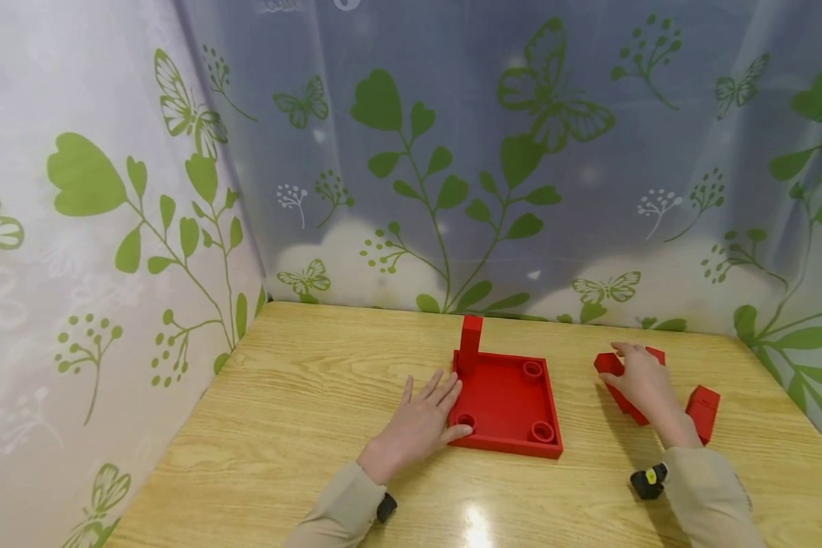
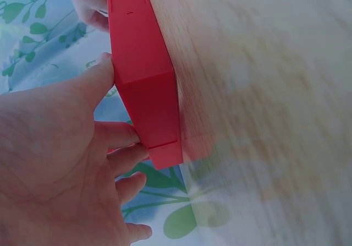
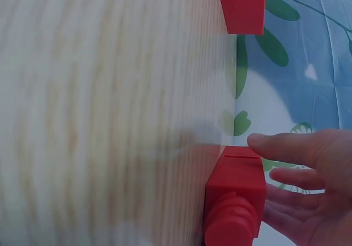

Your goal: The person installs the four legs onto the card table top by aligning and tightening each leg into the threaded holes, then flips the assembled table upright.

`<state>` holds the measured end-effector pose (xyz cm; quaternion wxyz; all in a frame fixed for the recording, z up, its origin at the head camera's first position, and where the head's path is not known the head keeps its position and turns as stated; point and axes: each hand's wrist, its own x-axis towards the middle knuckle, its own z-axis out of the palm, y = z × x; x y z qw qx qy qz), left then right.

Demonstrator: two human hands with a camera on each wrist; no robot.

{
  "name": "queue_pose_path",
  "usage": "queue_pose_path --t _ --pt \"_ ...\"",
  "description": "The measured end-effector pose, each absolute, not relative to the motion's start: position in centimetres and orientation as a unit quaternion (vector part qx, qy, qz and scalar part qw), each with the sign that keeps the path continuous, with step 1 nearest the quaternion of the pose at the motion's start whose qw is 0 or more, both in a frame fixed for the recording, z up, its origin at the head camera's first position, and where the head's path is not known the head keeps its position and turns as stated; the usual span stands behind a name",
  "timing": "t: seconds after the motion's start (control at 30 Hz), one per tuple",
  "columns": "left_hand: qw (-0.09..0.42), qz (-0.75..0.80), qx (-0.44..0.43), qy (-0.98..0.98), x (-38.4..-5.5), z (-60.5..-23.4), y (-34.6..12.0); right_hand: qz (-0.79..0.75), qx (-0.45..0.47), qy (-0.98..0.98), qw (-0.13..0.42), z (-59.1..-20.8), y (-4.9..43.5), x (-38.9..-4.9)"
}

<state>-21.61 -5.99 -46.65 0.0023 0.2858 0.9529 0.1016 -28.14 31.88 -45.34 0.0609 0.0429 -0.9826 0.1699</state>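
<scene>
A red square board with a raised rim and round corner sockets lies on the table. One red square leg stands upright at its far-left corner. My left hand rests against the board's left side with fingers spread, the thumb at the near rim; thumb and fingertips touch the edge in the left wrist view. To the right, my right hand reaches over loose red legs, its thumb and fingers loosely extended about one. That leg shows a threaded peg in the right wrist view; firm contact is unclear.
Another red leg lies right of my right wrist. The wooden table meets a leaf-and-butterfly patterned curtain at the back and left. A further red piece shows at the top of the right wrist view.
</scene>
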Motion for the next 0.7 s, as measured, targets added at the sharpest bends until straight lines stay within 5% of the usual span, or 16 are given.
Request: queue_pose_path --t 0.37,0.7 --pt "0.0 0.097 0.285 0.954 -21.61 -46.52 -6.0 0.148 0.016 -0.989 -0.002 -45.02 32.33 -28.18" --pt "0.004 0.098 0.286 0.953 -21.4 -46.37 -5.96 0.161 0.02 -0.987 0.006 -45.05 32.04 -28.09"
